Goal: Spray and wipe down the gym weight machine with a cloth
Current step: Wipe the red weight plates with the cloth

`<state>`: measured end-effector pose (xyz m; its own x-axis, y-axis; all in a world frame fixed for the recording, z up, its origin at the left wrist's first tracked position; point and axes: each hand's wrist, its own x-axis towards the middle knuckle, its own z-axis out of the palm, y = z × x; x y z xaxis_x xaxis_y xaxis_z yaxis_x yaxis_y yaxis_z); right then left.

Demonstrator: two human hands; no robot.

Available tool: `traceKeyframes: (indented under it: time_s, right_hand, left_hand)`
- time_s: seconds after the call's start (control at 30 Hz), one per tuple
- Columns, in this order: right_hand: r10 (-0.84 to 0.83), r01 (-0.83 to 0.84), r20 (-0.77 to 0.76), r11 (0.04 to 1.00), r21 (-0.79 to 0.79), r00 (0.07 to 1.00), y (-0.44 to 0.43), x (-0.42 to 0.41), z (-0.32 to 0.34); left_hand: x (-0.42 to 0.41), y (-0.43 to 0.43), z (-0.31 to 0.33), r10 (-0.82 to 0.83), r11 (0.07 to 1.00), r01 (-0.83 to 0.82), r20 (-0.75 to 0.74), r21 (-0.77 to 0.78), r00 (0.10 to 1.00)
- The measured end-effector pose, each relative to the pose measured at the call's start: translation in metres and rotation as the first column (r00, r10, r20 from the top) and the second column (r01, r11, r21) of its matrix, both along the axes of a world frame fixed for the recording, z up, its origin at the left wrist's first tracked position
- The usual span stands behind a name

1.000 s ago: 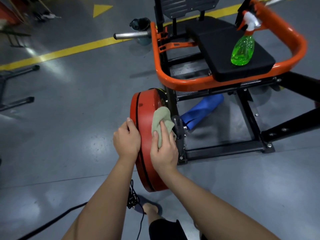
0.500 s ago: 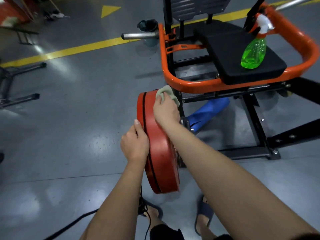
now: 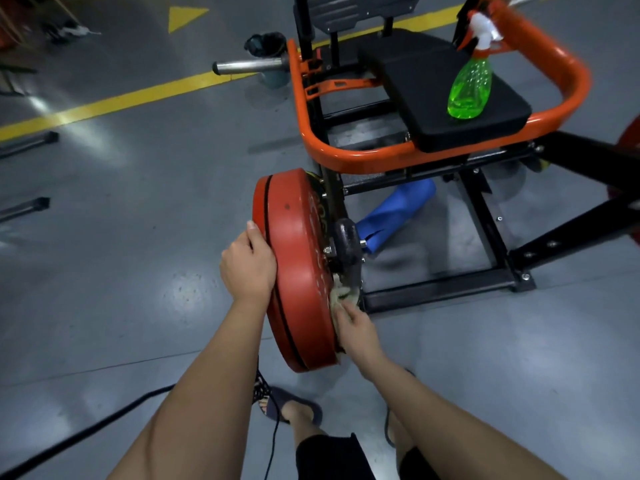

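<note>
Moved down from the top edge, the right hand (image 3: 356,329), fingers curled on the cloth (image 3: 341,294), is wiping the lower face of the weight plate (image 3: 298,271) while the left hand (image 3: 247,263) is gripping its rim to steady it.

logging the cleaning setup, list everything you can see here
weight plate: one stack, red, on the machine's side
cloth: one, pale green, against the plate's inner face
spray bottle: one, green, upright on the seat pad
seat pad: one, black, inside the frame bar
frame bar: one, orange, round the seat pad
roll: one, blue, floor under the machine
bin: one, dark, floor behind the machine
left hand: grips the plate's outer rim
right hand: holds the cloth
</note>
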<state>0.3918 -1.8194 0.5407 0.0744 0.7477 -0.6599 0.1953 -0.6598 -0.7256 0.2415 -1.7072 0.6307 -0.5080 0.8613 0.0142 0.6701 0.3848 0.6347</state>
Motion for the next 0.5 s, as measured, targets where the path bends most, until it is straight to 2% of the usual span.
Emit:
traceKeyframes:
  time_s: [0.07, 0.17, 0.3, 0.37, 0.5]
  right_hand:
    - [-0.063, 0.062, 0.008, 0.997, 0.046, 0.998, 0.028, -0.006, 0.006]
    - [-0.136, 0.152, -0.098, 0.973, 0.173, 0.986, 0.077, -0.012, 0.036]
    - [-0.08, 0.099, -0.09, 0.965, 0.241, 0.993, 0.078, -0.008, 0.04]
    - [-0.034, 0.049, -0.092, 0.985, 0.167, 0.995, 0.058, 0.0, 0.019]
    - [0.146, -0.148, -0.021, 0.985, -0.087, 0.989, 0.012, 0.012, -0.017]
  left_hand:
    - [0.001, -0.001, -0.002, 0.004, 1.0, -0.004, -0.021, 0.001, 1.0]
    - [0.002, -0.005, -0.002, 0.02, 1.0, -0.02, -0.025, 0.003, 0.999]
    - [0.005, -0.014, -0.005, 0.029, 1.0, -0.029, -0.009, 0.013, 1.0]
    - [0.006, -0.016, -0.006, 0.033, 0.999, -0.033, -0.003, 0.023, 0.999]
    - [0.003, -0.014, -0.007, 0.024, 0.999, -0.024, 0.027, 0.027, 0.999]
